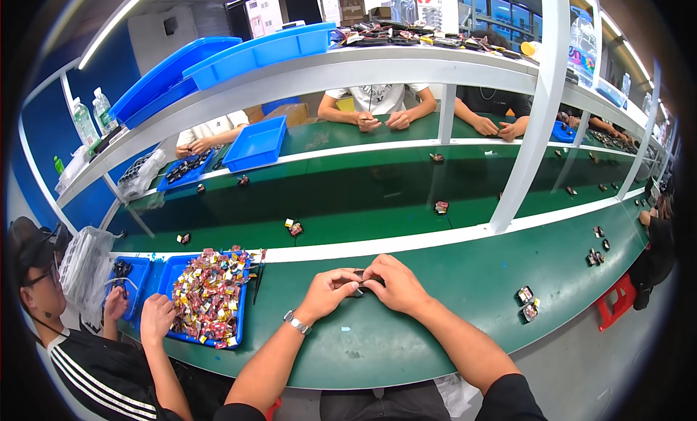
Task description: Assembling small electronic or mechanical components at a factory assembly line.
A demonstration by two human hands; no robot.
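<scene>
Over the green worktop point(363, 348), my two hands meet. Between their fingertips is a small black part point(372, 282), mostly hidden by the fingers. My left hand point(327, 294), with a watch on its wrist, pinches the part from the left. From the other side my right hand point(398, 286) grips it with thumb and curled fingers. Left of my hands stands a blue tray point(241, 305) heaped with small red, white and yellow components point(209, 294). Dark tweezers point(258, 277) lie by the tray's right edge. To the right sit small black assemblies point(528, 303) with coloured pieces.
A co-worker in a dark striped top point(94, 370) sits at my left, one hand by the tray. Beyond a white rail point(348, 250), small parts dot a dark green belt point(348, 196). White posts point(530, 123) hold an overhead shelf point(392, 61). Several people work across from me.
</scene>
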